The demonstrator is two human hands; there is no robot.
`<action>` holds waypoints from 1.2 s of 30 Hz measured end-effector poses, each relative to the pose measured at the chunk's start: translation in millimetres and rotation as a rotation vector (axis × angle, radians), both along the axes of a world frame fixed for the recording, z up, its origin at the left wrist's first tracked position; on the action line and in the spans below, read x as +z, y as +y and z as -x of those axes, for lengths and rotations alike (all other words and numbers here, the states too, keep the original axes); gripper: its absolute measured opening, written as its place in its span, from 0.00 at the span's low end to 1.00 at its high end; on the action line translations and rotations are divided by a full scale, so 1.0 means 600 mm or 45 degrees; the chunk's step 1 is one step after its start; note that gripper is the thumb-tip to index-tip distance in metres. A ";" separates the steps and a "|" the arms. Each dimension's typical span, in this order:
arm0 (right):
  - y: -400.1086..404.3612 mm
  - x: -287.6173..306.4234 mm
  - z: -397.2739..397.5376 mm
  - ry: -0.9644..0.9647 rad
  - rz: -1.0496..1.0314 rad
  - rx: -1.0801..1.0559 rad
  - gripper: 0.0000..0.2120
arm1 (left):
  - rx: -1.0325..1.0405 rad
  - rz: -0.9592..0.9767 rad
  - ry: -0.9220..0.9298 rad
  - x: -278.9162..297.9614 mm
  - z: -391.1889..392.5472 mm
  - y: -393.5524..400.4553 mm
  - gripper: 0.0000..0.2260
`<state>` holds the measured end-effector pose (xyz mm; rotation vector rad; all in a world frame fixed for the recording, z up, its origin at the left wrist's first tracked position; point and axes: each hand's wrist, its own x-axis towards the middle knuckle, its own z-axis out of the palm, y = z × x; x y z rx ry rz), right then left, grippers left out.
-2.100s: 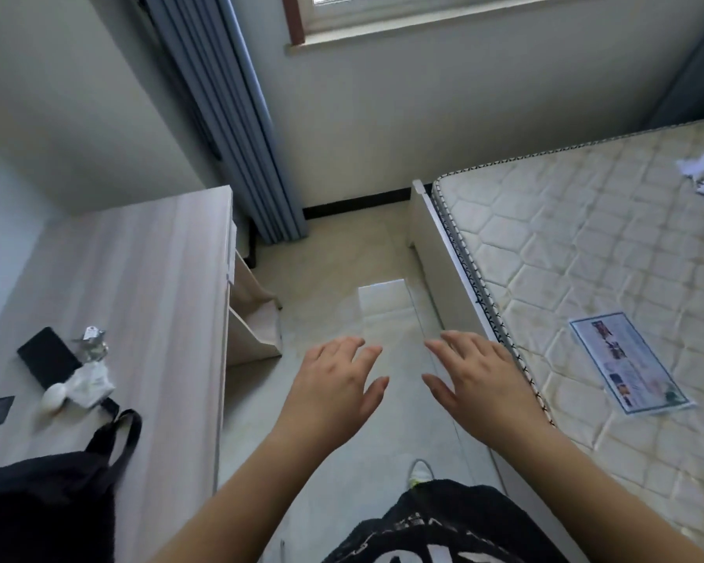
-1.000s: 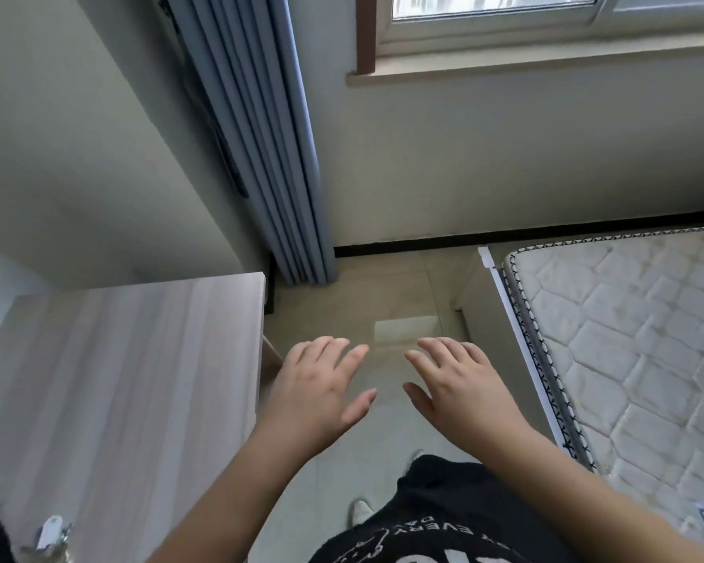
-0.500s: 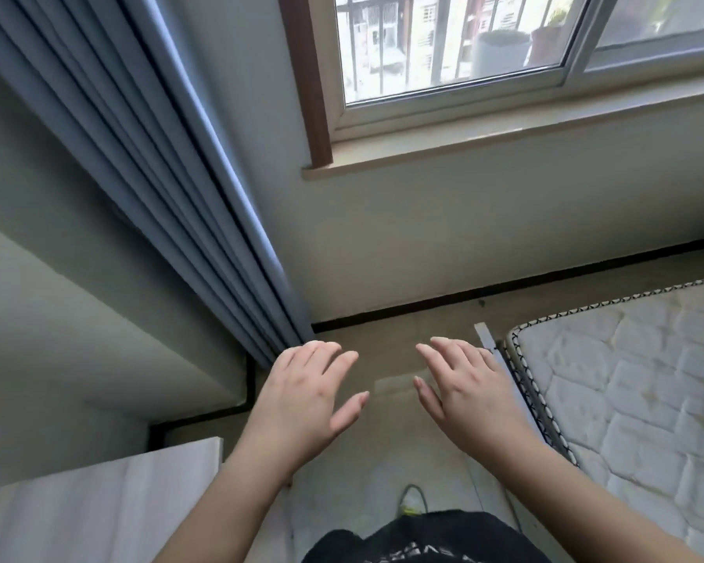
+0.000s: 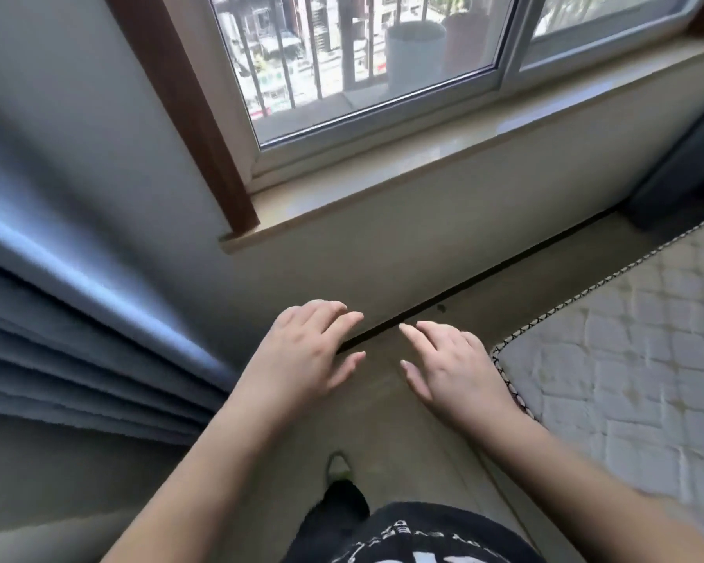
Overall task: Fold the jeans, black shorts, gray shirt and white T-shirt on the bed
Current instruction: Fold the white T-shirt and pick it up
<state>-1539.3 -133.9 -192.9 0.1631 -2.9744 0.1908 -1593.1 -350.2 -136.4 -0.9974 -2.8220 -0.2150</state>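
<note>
**Both hands empty, no clothes in view**

Left hand [image 4: 301, 355] and right hand [image 4: 454, 369] float palms-down over the floor [image 4: 383, 420], fingers loose and spread, holding nothing. Only a corner of the bed [image 4: 626, 359] shows at right, bare quilted mattress. Can't see the jeans, shorts or shirts anywhere. Window [image 4: 362, 58] up ahead, blue curtain [image 4: 78, 339] at left.

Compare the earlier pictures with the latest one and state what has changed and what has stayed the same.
The view has swung upward: the desk with its bag and phone and the leaflet on the mattress have dropped out of sight, while the window and sill have come into view, beside the curtain. Nothing was taken hold of or let go. The left hand and right hand stay open, side by side, holding nothing.
</note>
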 end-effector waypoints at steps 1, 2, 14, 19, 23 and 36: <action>-0.005 0.002 0.019 -0.009 0.003 -0.023 0.22 | -0.035 0.005 0.032 -0.005 0.028 0.001 0.20; -0.009 0.006 0.037 -0.009 0.002 -0.054 0.23 | -0.050 0.013 0.060 -0.008 0.053 0.003 0.19; 0.077 0.007 0.114 -0.047 0.016 -0.630 0.18 | -0.601 -0.049 -0.022 -0.022 0.309 0.175 0.21; 0.153 -0.007 0.135 -0.074 0.069 -0.919 0.17 | -0.814 0.020 -0.057 -0.041 0.364 0.273 0.20; 0.202 -0.019 0.185 -0.115 0.119 -0.979 0.19 | -0.899 0.091 -0.081 -0.033 0.412 0.335 0.20; 0.373 0.011 0.356 0.021 0.063 -1.277 0.17 | -1.035 -0.028 -0.106 -0.035 0.603 0.529 0.19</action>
